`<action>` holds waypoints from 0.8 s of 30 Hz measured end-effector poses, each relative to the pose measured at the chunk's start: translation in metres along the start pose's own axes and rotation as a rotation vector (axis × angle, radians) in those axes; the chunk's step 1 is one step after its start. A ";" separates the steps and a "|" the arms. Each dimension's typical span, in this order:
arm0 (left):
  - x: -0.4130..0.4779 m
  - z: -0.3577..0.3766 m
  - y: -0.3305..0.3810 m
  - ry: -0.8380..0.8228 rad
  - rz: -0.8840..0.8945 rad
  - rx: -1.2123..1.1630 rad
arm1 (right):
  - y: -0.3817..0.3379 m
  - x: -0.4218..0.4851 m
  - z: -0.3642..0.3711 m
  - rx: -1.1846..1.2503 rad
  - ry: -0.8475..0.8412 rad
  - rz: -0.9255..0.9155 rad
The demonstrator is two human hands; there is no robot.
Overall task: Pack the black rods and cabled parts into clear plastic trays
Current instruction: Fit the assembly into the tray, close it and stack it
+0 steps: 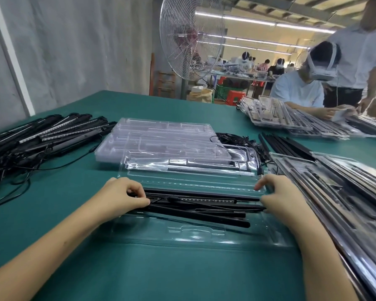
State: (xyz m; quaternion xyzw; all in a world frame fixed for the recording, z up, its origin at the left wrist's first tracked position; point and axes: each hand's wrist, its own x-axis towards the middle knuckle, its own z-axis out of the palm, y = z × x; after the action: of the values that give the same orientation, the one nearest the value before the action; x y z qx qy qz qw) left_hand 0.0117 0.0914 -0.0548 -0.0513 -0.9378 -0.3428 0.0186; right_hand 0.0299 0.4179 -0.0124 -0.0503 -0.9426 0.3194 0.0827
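Low in the middle of the frame, the black rods [195,206] lie across the clear tray [195,236] on the green counter [161,270]. My left hand [119,196] has its fingers [137,193] pinched on their left ends. My right hand [280,196] seems to pinch the right ends, but it is blurry. I should press both ends down evenly, so each rod drops flat into its slot.

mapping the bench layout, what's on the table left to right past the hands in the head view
pile of cabled black rods → stack of empty clear trays → loose black rods → stack of filled trays
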 end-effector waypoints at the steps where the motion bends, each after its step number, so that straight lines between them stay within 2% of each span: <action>1: 0.000 0.000 0.001 -0.015 0.007 0.007 | -0.001 0.000 0.000 0.019 0.026 0.001; 6: -0.003 -0.008 -0.003 -0.093 0.081 0.037 | -0.001 -0.001 0.000 0.018 0.075 -0.001; 11: -0.010 0.007 0.002 0.048 0.206 0.168 | -0.001 0.000 0.003 -0.015 0.072 -0.006; 19: -0.005 0.003 0.000 0.025 0.148 0.078 | 0.006 0.002 0.003 -0.045 0.043 0.051; 22: -0.005 0.002 0.000 -0.012 0.156 0.122 | 0.011 0.003 0.003 -0.104 0.000 0.116; 24: -0.004 0.002 0.001 -0.002 0.157 0.137 | 0.011 0.003 0.003 -0.089 0.034 0.114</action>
State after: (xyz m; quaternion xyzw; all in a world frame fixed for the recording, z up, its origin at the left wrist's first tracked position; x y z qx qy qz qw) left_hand 0.0156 0.0926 -0.0559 -0.1239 -0.9522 -0.2752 0.0477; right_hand 0.0270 0.4252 -0.0211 -0.1130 -0.9499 0.2807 0.0780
